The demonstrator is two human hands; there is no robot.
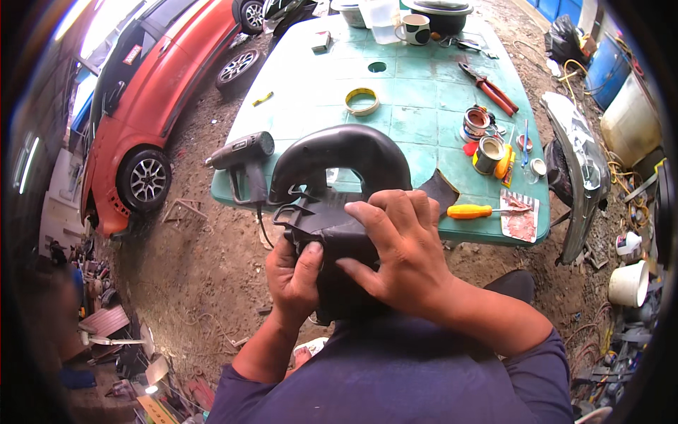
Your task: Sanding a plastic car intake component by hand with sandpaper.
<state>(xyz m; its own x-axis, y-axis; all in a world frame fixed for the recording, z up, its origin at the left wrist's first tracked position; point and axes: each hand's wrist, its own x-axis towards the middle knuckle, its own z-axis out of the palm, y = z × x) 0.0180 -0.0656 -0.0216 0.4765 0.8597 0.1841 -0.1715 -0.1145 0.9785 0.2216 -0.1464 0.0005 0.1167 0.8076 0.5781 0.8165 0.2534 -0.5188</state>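
Both hands gripping black steering wheel, green table behind

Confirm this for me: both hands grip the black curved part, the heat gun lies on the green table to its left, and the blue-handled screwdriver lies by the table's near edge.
Not quite. The head view shows the screwdriver has a yellow handle, not blue. The rest stands: left hand and right hand grip the black curved part, and the heat gun lies on the green table to its left.
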